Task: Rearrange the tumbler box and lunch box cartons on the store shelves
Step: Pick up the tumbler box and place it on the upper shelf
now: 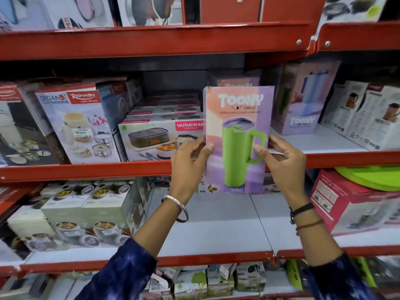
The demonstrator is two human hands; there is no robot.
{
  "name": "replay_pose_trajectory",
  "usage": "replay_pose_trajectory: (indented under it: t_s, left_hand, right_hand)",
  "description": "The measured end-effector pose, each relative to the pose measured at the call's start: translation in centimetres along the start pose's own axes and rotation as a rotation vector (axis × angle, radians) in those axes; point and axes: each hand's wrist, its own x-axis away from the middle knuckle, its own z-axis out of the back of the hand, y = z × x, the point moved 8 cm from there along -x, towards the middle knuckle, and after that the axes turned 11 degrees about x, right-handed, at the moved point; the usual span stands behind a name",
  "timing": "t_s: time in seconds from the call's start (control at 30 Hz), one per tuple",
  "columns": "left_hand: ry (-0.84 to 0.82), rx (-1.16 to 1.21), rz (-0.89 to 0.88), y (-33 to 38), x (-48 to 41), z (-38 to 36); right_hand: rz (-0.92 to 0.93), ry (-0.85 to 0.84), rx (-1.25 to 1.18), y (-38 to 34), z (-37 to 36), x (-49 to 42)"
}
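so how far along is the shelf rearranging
Done: stacked Varmora lunch box cartons and a second Toony box sit on the middle shelf. In hand: left hand and right hand hold the purple Toony tumbler box upright, off the shelf. Left: setting it down.

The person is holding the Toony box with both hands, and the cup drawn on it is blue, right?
Not quite. The head view shows both hands, left and right, holding the Toony box, but the cup drawn on it is green, not blue.
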Motion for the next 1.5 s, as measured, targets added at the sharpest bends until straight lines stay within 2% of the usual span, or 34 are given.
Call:
replay_pose_trajectory:
  t_s: [0.27,0.87,1.5]
  left_hand:
    - [-0.008,0.093,-0.03,0.0,-4.4,-4.7]
    - [0.012,-0.087,0.086,-7.5,-8.4,-7.9]
    - [-0.028,-0.286,0.068,-6.8,-8.8,-9.7]
  right_hand:
    - [0.008,0.003,-0.056,1.5,0.2,-6.3]
    - [-0.064,-0.115,0.013,9.4,-5.3,-9.8]
    - [0.02,-0.083,0.071,8.6,-5.5,-10.0]
